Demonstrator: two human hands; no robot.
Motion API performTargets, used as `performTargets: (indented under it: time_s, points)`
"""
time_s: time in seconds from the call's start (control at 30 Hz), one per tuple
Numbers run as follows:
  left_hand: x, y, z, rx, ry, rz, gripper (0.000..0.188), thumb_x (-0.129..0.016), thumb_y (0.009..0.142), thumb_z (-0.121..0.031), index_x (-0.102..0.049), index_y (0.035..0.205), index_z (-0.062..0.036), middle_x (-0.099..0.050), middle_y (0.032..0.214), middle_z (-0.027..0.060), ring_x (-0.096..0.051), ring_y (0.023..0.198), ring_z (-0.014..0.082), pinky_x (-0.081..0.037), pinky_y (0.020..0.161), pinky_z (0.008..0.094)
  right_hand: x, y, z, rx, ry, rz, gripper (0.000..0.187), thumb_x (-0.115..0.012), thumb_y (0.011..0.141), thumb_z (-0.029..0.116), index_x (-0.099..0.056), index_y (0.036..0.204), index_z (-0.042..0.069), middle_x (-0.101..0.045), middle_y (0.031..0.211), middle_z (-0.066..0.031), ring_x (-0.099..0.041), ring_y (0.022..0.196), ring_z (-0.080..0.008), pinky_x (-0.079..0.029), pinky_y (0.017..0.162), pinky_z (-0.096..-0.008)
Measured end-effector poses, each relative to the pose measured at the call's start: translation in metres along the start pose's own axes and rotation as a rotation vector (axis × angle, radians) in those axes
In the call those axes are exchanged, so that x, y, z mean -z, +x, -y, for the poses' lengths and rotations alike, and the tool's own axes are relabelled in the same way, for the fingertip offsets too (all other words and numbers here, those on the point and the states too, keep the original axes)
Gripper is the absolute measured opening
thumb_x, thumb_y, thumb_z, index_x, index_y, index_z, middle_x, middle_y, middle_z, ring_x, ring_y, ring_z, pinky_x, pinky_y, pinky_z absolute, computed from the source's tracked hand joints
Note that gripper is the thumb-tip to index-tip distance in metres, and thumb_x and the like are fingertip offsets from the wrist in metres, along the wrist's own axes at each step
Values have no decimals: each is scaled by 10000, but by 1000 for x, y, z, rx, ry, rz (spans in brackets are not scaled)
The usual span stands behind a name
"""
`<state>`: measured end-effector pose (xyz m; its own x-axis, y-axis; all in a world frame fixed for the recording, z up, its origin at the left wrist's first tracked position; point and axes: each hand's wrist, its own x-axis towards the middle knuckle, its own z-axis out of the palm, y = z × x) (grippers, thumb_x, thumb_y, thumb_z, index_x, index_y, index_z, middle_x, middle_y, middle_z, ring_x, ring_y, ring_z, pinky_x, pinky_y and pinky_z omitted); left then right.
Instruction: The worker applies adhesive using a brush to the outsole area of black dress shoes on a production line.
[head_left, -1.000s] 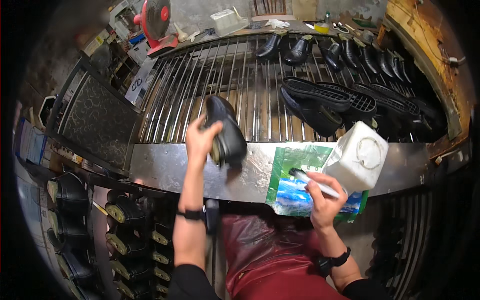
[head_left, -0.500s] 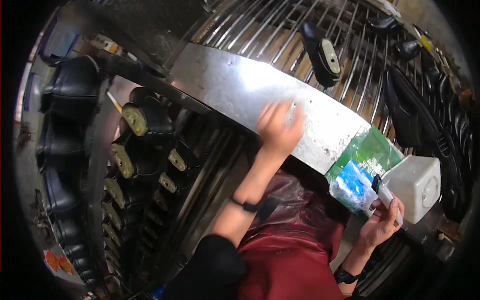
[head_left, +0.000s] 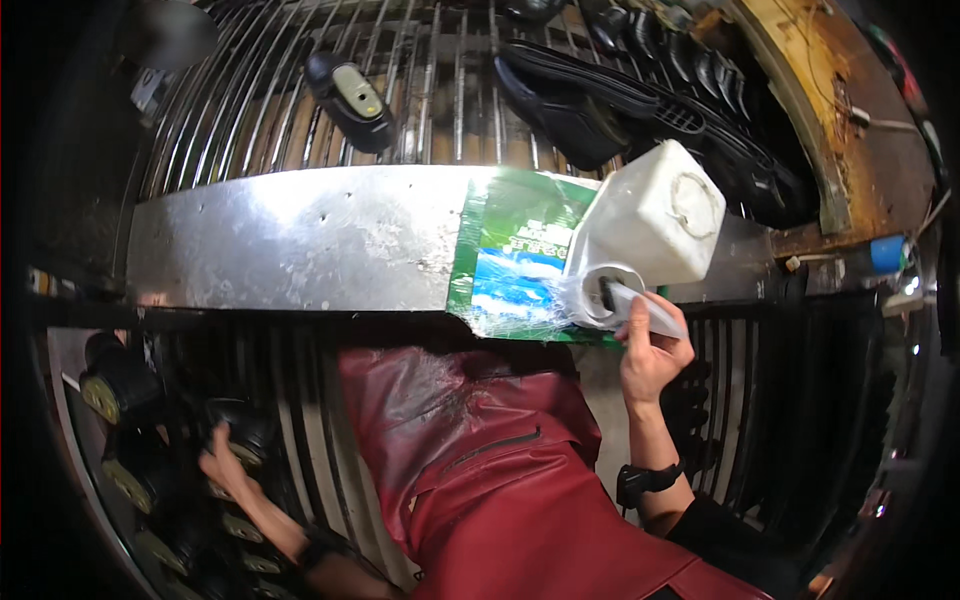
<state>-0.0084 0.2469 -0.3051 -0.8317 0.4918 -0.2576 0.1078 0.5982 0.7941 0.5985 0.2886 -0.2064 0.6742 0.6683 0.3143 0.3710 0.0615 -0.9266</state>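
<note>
In my right hand (head_left: 655, 365) is a pale-handled brush (head_left: 655, 318), pinched between thumb and fingers. Its dark tip is inside the round mouth of a white plastic jug (head_left: 665, 210), which lies tipped toward me on a green and blue plastic sheet (head_left: 520, 230). My left hand (head_left: 230, 468) is low at the left, fingers apart, against a black shoe (head_left: 245, 425) on the rack. Part of its fingers is in shadow, and I cannot make out a firm grip.
A metal ledge (head_left: 300, 240) runs across in front of me. Behind it, a black shoe on a last (head_left: 350, 100) stands on a rack of metal bars (head_left: 430, 80), with larger black shoes (head_left: 600, 100) to the right. Several lasted shoes (head_left: 120, 380) fill the lower-left rack. A red apron (head_left: 500, 480) covers my lap.
The view has turned to the right. My left hand has gone from above the metal ledge down to the shoe rack. The brush tip has moved into the jug's mouth.
</note>
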Motion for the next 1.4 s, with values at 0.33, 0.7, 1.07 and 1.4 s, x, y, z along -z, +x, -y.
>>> performTargets:
  time_s: [0.33,0.7,1.07,1.4]
  points:
    - [-67,-170,-43,-280,-1067,1115,780,-750,901,-199,-450,1600,-29,-505,1611,165,-472,1490,354,-336,1286,497,-1,-1,10,-200,132,80,168,-752,1021,106,-716,1107,-34,-712,798,-79,-623,565,-112,-478,501,-268]
    - [-193,-195,-92,-1684,-37,369,330,-624,1007,-6,-575,1333,-1,-655,1351,239,-661,1253,431,-539,1062,506,-50,-11,40,-710,790,523,173,-760,1002,96,-686,1101,-24,-732,875,-133,-655,590,-169,-512,504,-295]
    - [-187,-194,-97,-1689,-62,357,306,-651,981,43,-595,1282,34,-652,1338,236,-663,1244,428,-565,1027,506,-155,12,22,-486,507,684,165,-789,982,112,-738,1031,-37,-741,824,-59,-631,565,-100,-492,502,-255]
    - [-188,-196,-113,-1669,-83,344,328,-660,975,21,-628,1302,34,-672,1344,220,-672,1255,410,-541,1062,505,-67,-9,58,-420,471,994,125,-790,957,84,-757,998,-30,-752,847,-81,-675,665,-112,-532,579,-270]
